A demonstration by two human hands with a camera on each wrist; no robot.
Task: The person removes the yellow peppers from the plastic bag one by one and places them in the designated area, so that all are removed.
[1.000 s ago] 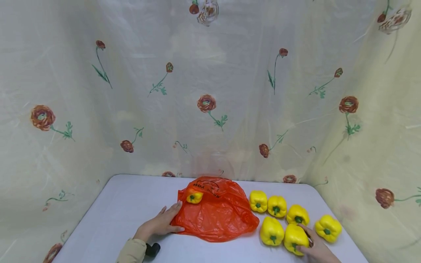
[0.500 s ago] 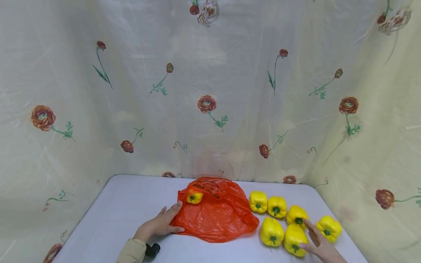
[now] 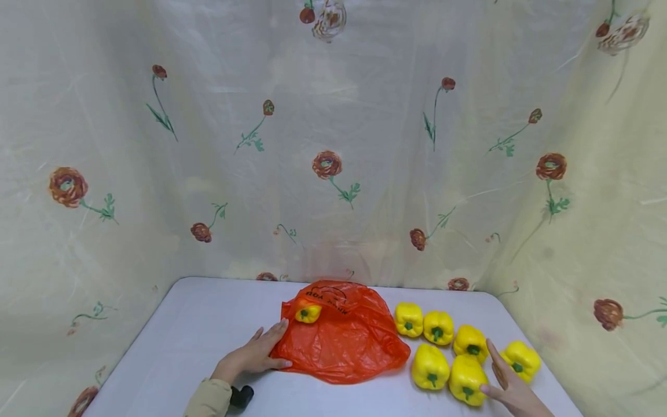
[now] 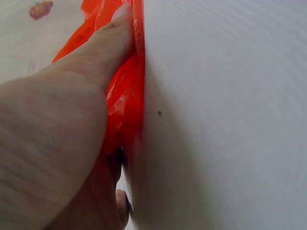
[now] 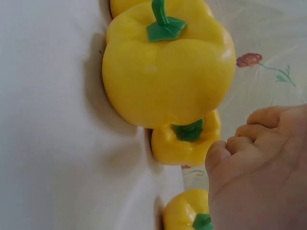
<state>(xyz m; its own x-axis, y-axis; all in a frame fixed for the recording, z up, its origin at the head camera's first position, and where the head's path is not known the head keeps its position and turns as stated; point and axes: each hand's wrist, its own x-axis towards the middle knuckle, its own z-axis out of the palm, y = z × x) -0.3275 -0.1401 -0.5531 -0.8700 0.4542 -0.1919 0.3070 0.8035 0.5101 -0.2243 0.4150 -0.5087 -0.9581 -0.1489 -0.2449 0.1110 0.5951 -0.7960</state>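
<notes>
My left hand (image 3: 254, 354) lies with fingers spread on the left edge of a red plastic bag (image 3: 346, 347). In the left wrist view its thumb (image 4: 112, 36) rests along the red plastic. One yellow bell pepper (image 3: 311, 314) shows inside the bag's mouth. My right hand (image 3: 513, 392) stands with extended fingers just right of the front yellow bell pepper (image 3: 465, 376) and grips nothing. In the right wrist view that hand (image 5: 264, 163) is apart from the large bell pepper (image 5: 165, 76). Whether the thumb touches the front pepper cannot be told.
More bell peppers stand right of the bag, one of them (image 3: 409, 319) close to its edge. Another bell pepper (image 3: 523, 360) is beyond my right hand, near the right side of the white table (image 3: 172, 347). A flowered curtain (image 3: 333, 220) encloses the table.
My right hand has let go of the front bell pepper and drawn off to the right, its fingers straightening. That pepper stays among the others. The left hand and bag have not visibly moved.
</notes>
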